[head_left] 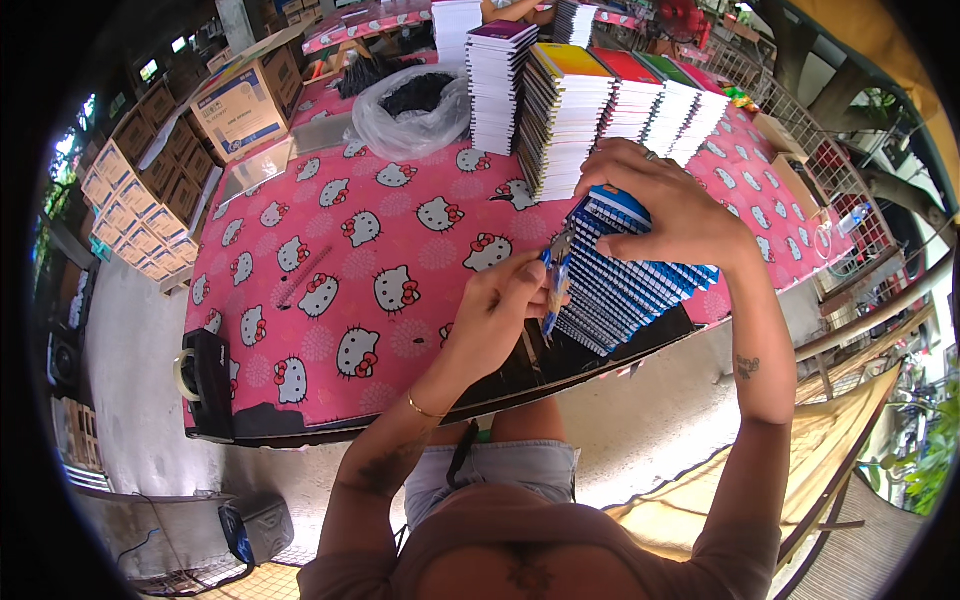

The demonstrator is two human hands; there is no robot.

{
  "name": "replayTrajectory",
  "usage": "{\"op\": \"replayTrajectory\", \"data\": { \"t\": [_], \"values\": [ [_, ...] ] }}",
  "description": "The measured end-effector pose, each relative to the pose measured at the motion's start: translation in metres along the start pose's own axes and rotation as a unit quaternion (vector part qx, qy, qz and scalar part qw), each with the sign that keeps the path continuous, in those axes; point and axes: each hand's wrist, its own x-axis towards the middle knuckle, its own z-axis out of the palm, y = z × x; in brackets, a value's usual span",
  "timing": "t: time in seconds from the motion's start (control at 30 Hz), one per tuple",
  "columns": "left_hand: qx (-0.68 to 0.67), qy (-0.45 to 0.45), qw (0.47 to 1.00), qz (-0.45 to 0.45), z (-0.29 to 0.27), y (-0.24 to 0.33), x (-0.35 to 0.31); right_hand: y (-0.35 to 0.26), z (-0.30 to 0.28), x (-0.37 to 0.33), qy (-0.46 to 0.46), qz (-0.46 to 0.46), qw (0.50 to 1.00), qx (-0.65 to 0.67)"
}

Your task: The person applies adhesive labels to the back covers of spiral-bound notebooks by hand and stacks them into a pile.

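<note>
A tall stack of blue spiral notebooks (640, 290) stands near the table's front edge, its coil bindings facing left and toward me. My left hand (508, 298) is closed around small blue-handled pliers (557, 272), their jaws by the upper coils at the stack's left corner. My right hand (665, 205) spans the top blue notebook, fingers curled over its far side and thumb on the near, coil side. Part of the blue cover shows beneath that palm. Behind it rise stacks of notebooks with yellow (578, 62), red (630, 68) and purple (500, 35) covers.
A clear plastic bag (375, 125) of black coils sits at the back of the pink cloth-covered table (330, 215). One loose coil (305, 278) lies left. A black holder (208, 390) marks the front left corner. Cardboard boxes (240, 105) stand back left.
</note>
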Motion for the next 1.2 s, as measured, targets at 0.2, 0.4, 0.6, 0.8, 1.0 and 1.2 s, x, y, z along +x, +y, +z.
{"op": "replayTrajectory", "data": {
  "t": [0.2,0.4,0.6,0.8,1.0,1.2],
  "values": [
    [-0.008,0.007,0.999,-0.054,-0.005,0.001,0.004,0.006,0.004,-0.004,0.029,-0.01,0.999,-0.024],
    [-0.057,-0.022,0.996,-0.07,-0.017,0.001,0.007,-0.004,0.0,-0.001,-0.016,0.03,0.999,-0.012],
    [-0.108,-0.042,0.988,-0.103,-0.021,-0.006,0.009,-0.006,0.0,-0.001,-0.019,0.041,0.999,-0.019],
    [0.535,0.113,0.734,0.401,-0.024,-0.011,0.012,-0.007,-0.001,0.002,-0.024,0.041,0.999,-0.016],
    [0.145,-0.001,0.981,0.126,-0.022,-0.017,0.013,-0.005,-0.003,0.002,-0.028,0.04,0.999,-0.009],
    [0.502,0.069,0.789,0.347,-0.027,-0.008,0.011,-0.007,-0.004,0.003,-0.034,0.043,0.998,-0.009]
  ]
}}
